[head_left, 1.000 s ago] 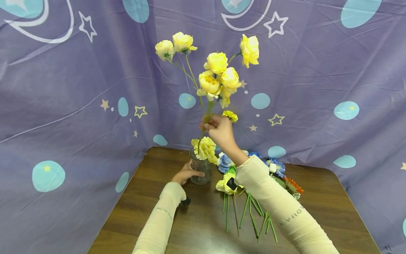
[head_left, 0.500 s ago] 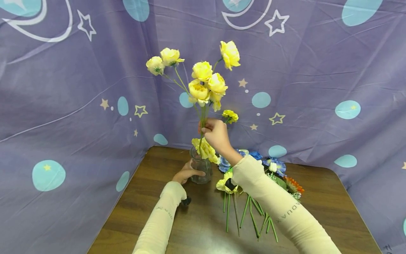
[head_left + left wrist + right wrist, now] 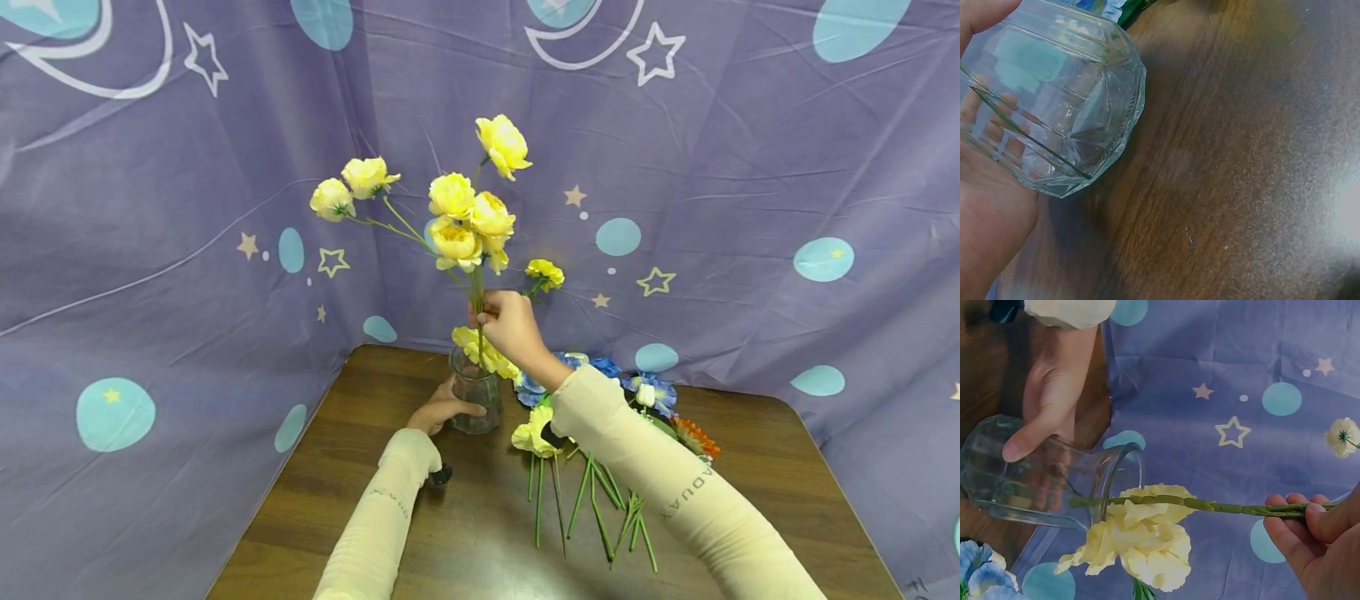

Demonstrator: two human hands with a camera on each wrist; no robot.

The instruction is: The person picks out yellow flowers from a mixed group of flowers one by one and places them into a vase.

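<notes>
My left hand point(image 3: 442, 408) grips a clear faceted glass vase point(image 3: 476, 410) standing on the table, fingers behind the glass and thumb across its front. Above it my right hand point(image 3: 513, 329) pinches the thick green stem point(image 3: 1229, 508) of a tall spray of artificial yellow flowers point(image 3: 453, 242). In the right wrist view the stem's lower end reaches just inside the vase mouth. A pale yellow ruffled flower point(image 3: 1154, 544) rests at the rim, beside that stem. Through the glass in the left wrist view, a thin green stem point(image 3: 1029, 136) runs down to the vase bottom.
Right of the vase lie blue flowers point(image 3: 656, 394), a pale yellow flower point(image 3: 534, 433), an orange flower point(image 3: 696, 437) and several green stems point(image 3: 597, 521), partly under my right sleeve. A smaller yellow flower point(image 3: 545, 273) stands out behind my right hand. A purple patterned curtain point(image 3: 720, 200) encloses the wooden table point(image 3: 465, 533).
My right hand has come down and slightly left, lowering the yellow spray and tipping its blossoms leftward. The left hand and vase have stayed in place.
</notes>
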